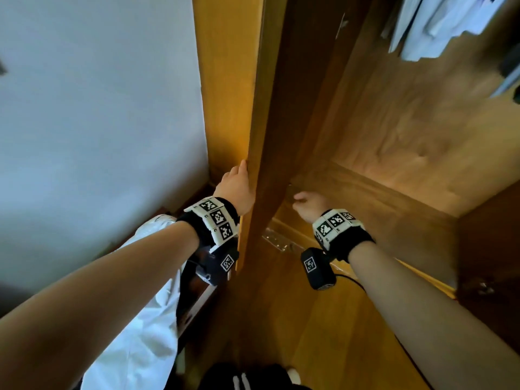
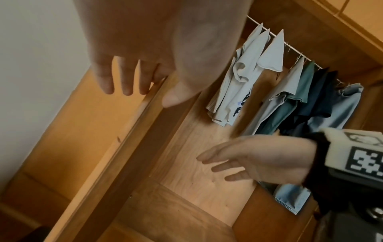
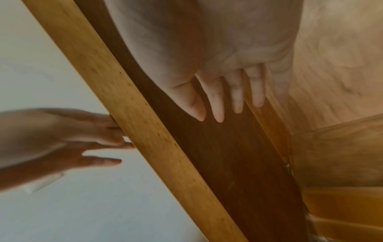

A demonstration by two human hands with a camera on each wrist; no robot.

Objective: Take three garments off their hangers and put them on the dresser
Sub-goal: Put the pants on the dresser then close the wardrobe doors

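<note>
While my left hand (image 1: 235,189) lies with straight fingers along the outer edge of the wardrobe door (image 1: 270,114), my right hand (image 1: 307,204) reaches just past its inner face, fingers loose and spread, holding nothing. Both forearms stretch forward, wrists banded. Well up to my right, the garments (image 2: 275,85) hang on their hangers from the rail (image 2: 290,46).
</note>
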